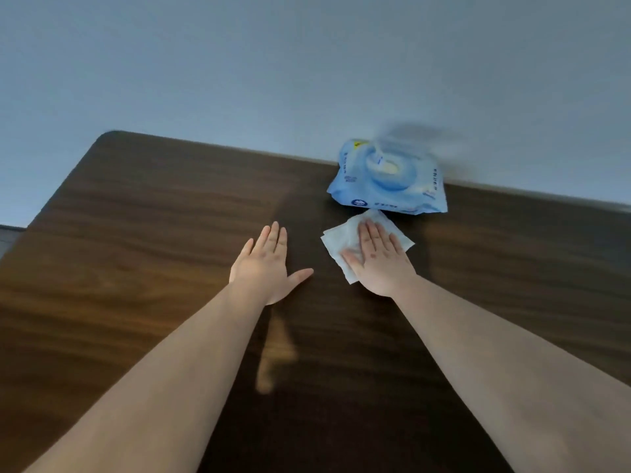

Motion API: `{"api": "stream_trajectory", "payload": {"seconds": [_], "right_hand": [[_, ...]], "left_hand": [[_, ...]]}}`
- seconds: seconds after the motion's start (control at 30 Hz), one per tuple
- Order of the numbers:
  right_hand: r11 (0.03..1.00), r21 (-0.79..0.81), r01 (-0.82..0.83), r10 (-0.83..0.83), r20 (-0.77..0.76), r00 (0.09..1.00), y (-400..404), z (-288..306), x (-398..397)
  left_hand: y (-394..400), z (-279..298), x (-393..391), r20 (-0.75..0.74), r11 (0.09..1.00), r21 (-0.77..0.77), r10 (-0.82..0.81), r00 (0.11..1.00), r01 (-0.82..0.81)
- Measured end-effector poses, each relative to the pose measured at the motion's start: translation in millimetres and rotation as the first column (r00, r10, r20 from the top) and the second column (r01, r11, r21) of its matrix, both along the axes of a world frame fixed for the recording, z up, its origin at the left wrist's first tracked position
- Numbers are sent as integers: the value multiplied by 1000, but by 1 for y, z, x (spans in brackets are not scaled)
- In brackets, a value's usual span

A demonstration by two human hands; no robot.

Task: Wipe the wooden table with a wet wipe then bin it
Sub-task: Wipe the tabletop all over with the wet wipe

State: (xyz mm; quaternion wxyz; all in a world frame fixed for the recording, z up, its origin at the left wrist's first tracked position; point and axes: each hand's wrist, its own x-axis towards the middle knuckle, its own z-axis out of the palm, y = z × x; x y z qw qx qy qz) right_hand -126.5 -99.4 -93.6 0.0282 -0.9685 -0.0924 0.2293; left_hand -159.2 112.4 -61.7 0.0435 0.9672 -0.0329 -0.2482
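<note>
A dark wooden table [136, 233] fills the lower view. A white wet wipe [345, 240] lies spread flat on it, right of centre. My right hand [379, 261] presses flat on the wipe, fingers straight and together, palm down. My left hand [266, 264] rests palm down on the bare wood to the left of the wipe, fingers together, thumb spread, holding nothing. A blue wet-wipe pack [389, 179] with its round lid open lies just beyond the wipe, at the table's far edge.
A plain pale wall [307, 63] rises behind the table's far edge. The table's rounded far-left corner [109, 134] shows at the left, with a strip of floor beyond it. No bin is in view.
</note>
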Motion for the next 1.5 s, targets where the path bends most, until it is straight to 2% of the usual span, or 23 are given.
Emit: {"api": "stream_trajectory", "payload": {"seconds": [0.2,0.47,0.63,0.77,1.07,1.23,1.4,1.5], "right_hand": [[964,-3,266,-266,-27,964,-144,-3,-9],[849,-40,527,-527,-1,850,-312,4,-42],[757,-63,650,-651,14,759,-392,7,-56],[734,-66,676,-676,23,736,-424,7,-59],[735,-83,673,-677,-25,736,-413,10,-58],[819,-56,571,-573,-55,818,-355,10,-62],[909,-11,417,-417,-52,907,-275,9,-49],[960,22,278,-277,-39,960,-209,10,-40]], "left_hand": [[-128,2,25,-8,964,-35,-264,964,264],[-292,-2,26,9,856,-65,-514,858,513],[-349,-9,23,-78,806,-31,-591,803,591],[-354,-13,25,-141,824,-19,-562,815,566],[-355,-8,21,-128,834,-8,-548,827,551],[-344,-2,14,-109,887,-51,-462,880,459],[-265,7,4,16,956,-99,-276,961,276],[-185,10,-4,51,985,-48,-163,985,165]]}}
